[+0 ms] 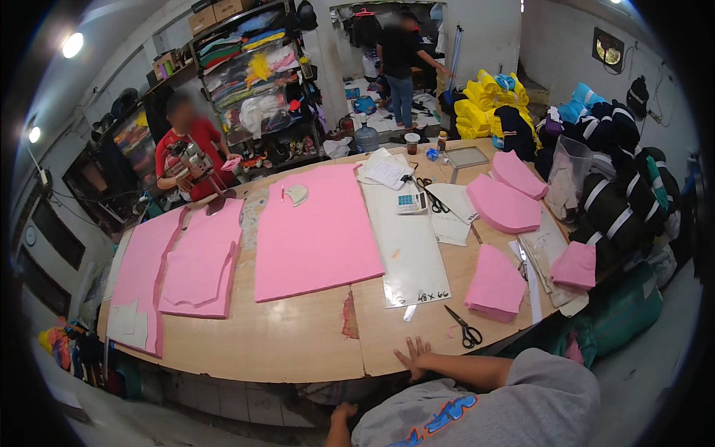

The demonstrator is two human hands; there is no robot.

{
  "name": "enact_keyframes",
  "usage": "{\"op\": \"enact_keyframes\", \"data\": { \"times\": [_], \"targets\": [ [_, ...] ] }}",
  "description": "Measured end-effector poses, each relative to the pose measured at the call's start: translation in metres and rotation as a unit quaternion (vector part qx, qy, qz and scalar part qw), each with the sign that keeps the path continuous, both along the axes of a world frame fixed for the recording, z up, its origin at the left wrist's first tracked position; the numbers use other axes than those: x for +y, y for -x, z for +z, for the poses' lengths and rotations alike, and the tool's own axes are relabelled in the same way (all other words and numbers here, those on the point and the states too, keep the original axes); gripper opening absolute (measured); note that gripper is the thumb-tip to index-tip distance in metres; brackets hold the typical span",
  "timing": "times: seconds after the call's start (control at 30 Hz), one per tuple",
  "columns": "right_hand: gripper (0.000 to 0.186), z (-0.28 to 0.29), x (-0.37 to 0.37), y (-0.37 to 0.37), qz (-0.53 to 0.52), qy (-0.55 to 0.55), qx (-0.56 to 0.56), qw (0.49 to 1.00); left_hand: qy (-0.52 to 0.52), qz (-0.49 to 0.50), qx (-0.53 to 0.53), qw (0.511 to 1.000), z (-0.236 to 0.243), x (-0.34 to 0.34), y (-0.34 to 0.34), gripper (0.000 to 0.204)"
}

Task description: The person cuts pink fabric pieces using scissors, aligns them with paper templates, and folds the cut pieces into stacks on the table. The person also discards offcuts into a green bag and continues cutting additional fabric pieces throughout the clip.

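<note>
My right hand (412, 357) lies on the tabletop near its front edge, fingers spread, holding nothing. Just beyond it to the right are black-handled scissors (469, 334) and a small pink scrap (450, 332). A thick stack of cut pink fabric (494, 284) sits further right. My left hand (343, 411) hangs low, below the table's front edge; its fingers are too small and hidden to read. Ahead of my hands a long whitish pattern sheet (410, 261) lies on the wooden table (298, 335), next to a wide pink fabric stack (316, 238).
At the far left a co-worker in red (190, 141) holds a cutting machine (197, 164) at another pink stack (201, 264). A calculator (411, 203), second scissors (432, 195) and more pink pieces (506, 201) lie to the right. Dark bundles (611, 201) line the right side.
</note>
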State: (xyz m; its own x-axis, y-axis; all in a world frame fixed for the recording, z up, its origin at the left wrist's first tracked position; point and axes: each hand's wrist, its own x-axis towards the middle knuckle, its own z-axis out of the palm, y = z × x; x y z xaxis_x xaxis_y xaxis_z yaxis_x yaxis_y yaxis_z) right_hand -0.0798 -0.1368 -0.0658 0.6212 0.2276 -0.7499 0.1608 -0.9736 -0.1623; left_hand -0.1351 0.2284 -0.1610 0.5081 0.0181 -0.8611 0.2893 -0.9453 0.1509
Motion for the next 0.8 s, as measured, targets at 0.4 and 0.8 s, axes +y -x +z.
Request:
{"op": "enact_keyframes", "data": {
  "times": [0.4, 0.8],
  "targets": [
    [0.131, -0.023, 0.009, 0.022, -0.196, 0.073, -0.029, 0.977, 0.319, 0.055, -0.14, 0.936, 0.105, 0.157, -0.09, 0.048],
    [0.07, 0.069, 0.292, -0.146, -0.574, -0.525, -0.08, 0.624, 0.108, -0.025, -0.421, 0.9, 0.089, 0.293, -0.195, 0.067]
  ]
}}
